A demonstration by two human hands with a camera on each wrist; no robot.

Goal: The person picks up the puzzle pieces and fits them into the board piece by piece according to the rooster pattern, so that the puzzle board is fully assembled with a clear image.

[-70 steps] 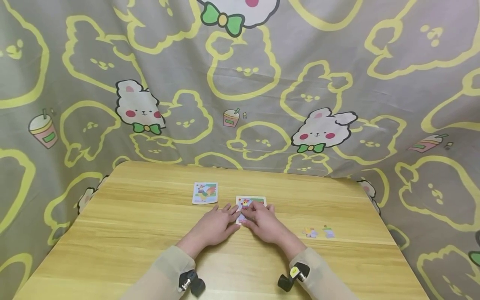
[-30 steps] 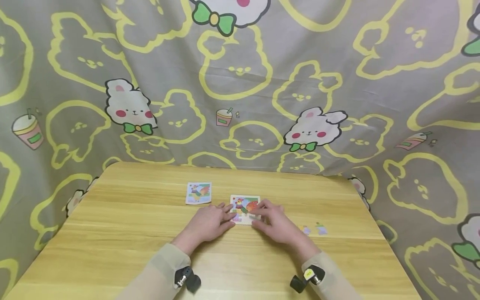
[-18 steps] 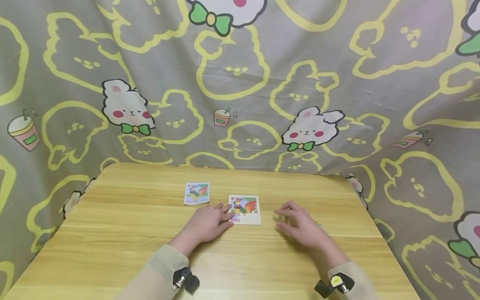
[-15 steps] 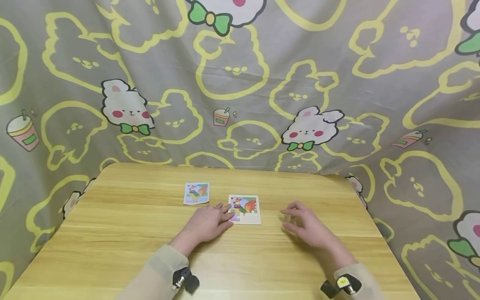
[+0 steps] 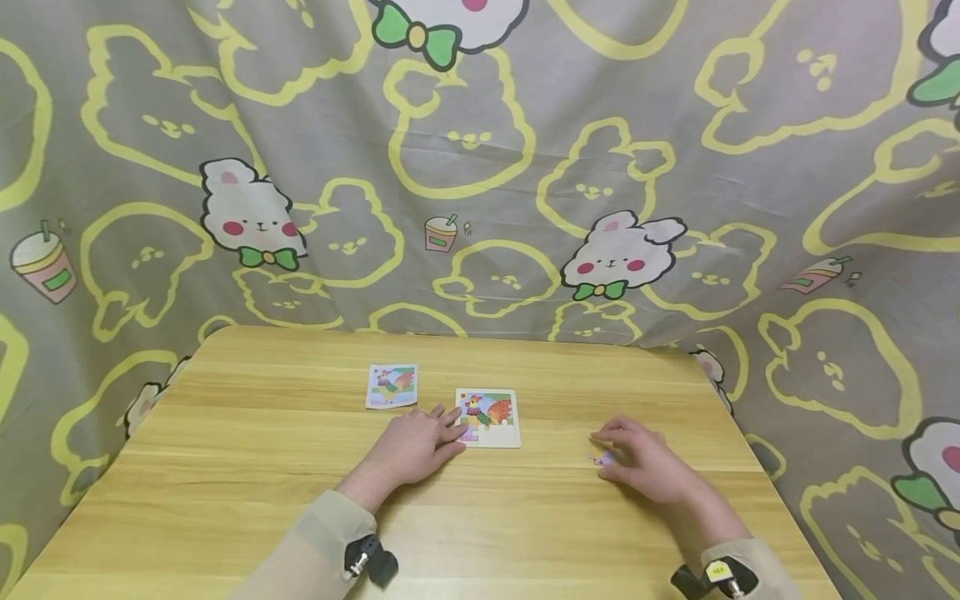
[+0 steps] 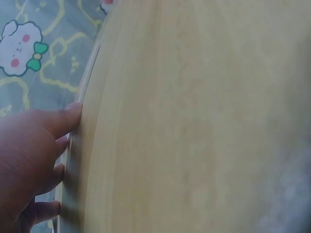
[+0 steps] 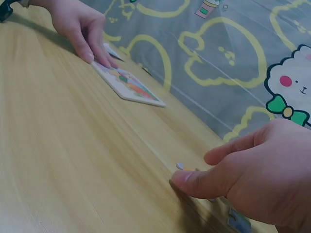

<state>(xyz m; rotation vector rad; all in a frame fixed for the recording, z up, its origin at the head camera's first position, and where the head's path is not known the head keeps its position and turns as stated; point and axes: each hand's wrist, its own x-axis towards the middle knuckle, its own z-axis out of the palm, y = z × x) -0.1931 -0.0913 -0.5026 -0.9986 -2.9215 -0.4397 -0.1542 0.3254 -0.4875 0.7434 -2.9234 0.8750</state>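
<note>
A square jigsaw puzzle board (image 5: 498,433) with a rooster picture lies mid-table, its lower right part showing bare white. My left hand (image 5: 416,446) rests on its left edge, fingers extended onto the border. Right of the board, my right hand (image 5: 645,458) is lowered over a loose puzzle piece (image 5: 601,457), yellow and lilac. Thumb and forefinger stand on either side of the piece with a gap between them. In the right wrist view, a second puzzle piece (image 7: 239,221) lies beneath the hand; the hand hides it in the head view.
A paper picture card (image 5: 392,386) of the same rooster lies behind and left of the board. The wooden table (image 5: 480,525) ends at a patterned grey cloth (image 5: 315,125) hanging behind it and at both sides.
My right hand has left the puzzle board and moved right and down to the loose puzzle piece. The board's lower right is uncovered. My left hand stays at the board's left edge.
</note>
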